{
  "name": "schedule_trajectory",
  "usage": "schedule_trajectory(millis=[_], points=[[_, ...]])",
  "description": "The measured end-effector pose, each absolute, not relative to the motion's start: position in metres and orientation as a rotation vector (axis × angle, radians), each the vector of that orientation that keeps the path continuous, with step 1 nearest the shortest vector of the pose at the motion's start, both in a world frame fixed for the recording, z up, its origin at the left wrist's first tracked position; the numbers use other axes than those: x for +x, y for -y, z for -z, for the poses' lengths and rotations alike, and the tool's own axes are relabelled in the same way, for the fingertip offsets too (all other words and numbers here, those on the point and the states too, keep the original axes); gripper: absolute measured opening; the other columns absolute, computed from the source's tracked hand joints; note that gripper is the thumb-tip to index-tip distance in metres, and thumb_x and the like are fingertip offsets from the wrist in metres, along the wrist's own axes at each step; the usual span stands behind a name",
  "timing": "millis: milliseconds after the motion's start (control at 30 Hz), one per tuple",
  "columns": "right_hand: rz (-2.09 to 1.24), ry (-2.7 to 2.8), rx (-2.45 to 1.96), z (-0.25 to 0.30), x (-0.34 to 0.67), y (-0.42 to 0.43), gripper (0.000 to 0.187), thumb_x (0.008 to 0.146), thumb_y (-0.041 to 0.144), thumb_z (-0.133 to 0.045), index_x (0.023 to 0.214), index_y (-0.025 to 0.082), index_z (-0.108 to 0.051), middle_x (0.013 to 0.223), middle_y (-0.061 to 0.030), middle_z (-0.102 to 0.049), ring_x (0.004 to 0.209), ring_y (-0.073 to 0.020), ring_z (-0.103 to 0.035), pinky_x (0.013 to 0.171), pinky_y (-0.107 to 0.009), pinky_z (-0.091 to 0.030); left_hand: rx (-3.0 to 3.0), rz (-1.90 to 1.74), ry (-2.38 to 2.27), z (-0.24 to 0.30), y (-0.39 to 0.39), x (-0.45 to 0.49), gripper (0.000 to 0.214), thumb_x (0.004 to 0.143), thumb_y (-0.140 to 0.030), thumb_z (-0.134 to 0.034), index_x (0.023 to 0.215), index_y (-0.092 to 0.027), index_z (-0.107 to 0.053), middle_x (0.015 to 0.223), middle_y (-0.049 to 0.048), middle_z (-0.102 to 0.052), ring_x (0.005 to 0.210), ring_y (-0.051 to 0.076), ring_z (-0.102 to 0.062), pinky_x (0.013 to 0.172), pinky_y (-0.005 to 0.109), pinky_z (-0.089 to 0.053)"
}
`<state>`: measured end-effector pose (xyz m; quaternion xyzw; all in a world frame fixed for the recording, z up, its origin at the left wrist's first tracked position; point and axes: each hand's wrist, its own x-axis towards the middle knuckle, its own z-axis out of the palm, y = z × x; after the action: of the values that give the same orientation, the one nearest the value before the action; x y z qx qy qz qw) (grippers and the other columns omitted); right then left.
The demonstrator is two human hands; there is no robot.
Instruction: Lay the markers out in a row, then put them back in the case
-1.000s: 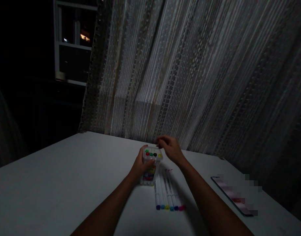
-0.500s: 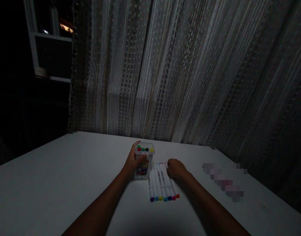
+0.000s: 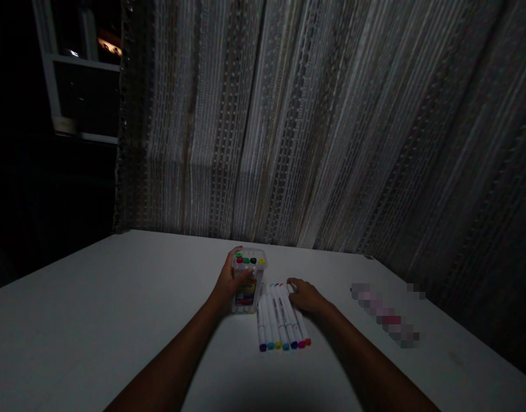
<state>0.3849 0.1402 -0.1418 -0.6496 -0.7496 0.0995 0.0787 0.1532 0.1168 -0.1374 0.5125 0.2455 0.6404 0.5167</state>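
Observation:
A clear marker box stands upright on the white table, with a few coloured caps showing at its top. My left hand is wrapped round its left side. To its right lies a row of several white markers with coloured ends toward me. My right hand rests on the far right of that row, fingers curled over the rightmost marker's upper end.
A flat object, blurred out, lies on the table to the right. A pale curtain hangs behind the table's far edge. A dark window shows at the upper left. The room is dim.
My right hand came down from above the box onto the right end of the marker row. The left hand stayed on the box. The view shifted slightly.

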Motion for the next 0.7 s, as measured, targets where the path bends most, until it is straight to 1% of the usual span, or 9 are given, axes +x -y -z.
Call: schedule_trajectory(millis=[67,167,367,500,700], points=[[-0.292,2.244,-1.929,0.138,0.382,-0.138,0.047,0.078,0.017,-0.046,0.125,0.013,-0.054,0.126,-0.0123,-0.056,0.112,-0.0217,-0.055,0.092,-0.028,-0.04,1.223,-1.538,-0.601,0.137,-0.117,0.153,0.074,0.063,-0.039,-0.075,0.124,-0.023,-0.037,0.095,0.0041,-0.064,0.079,0.021,-0.065,0.067,0.032,-0.052],[-0.207,2.244,-1.944,0.133,0.374,-0.134,0.04,0.083,0.026,-0.045,0.118,0.014,-0.059,0.118,-0.0128,-0.061,0.108,-0.0237,-0.057,0.089,-0.031,-0.042,1.22,-1.539,-0.599,0.138,-0.118,0.153,0.074,0.063,-0.039,-0.075,0.124,-0.023,-0.036,0.098,0.0048,-0.064,0.082,0.021,-0.065,0.069,0.032,-0.053],[-0.152,2.278,-2.014,0.132,0.363,-0.13,0.038,0.078,0.024,-0.048,0.114,0.016,-0.06,0.111,-0.0129,-0.064,0.103,-0.0249,-0.059,0.082,-0.03,-0.043,1.262,-1.546,-0.576,0.139,-0.119,0.152,0.066,0.066,-0.038,-0.073,0.12,-0.022,-0.039,0.096,0.0032,-0.064,0.082,0.019,-0.064,0.071,0.031,-0.051],[-0.123,2.263,-2.072,0.132,0.362,-0.131,0.038,0.074,0.024,-0.052,0.11,0.015,-0.06,0.107,-0.014,-0.064,0.099,-0.0262,-0.06,0.076,-0.031,-0.042,1.25,-1.524,-0.592,0.139,-0.118,0.152,0.067,0.067,-0.037,-0.072,0.122,-0.024,-0.037,0.096,0.0032,-0.064,0.08,0.019,-0.065,0.069,0.031,-0.052],[-0.025,2.242,-2.145,0.132,0.362,-0.128,0.033,0.078,0.029,-0.051,0.105,0.014,-0.06,0.106,-0.0151,-0.062,0.096,-0.0269,-0.06,0.074,-0.032,-0.042,1.264,-1.544,-0.589,0.139,-0.119,0.152,0.066,0.067,-0.037,-0.072,0.122,-0.023,-0.037,0.098,0.0037,-0.064,0.083,0.019,-0.065,0.071,0.031,-0.051]])
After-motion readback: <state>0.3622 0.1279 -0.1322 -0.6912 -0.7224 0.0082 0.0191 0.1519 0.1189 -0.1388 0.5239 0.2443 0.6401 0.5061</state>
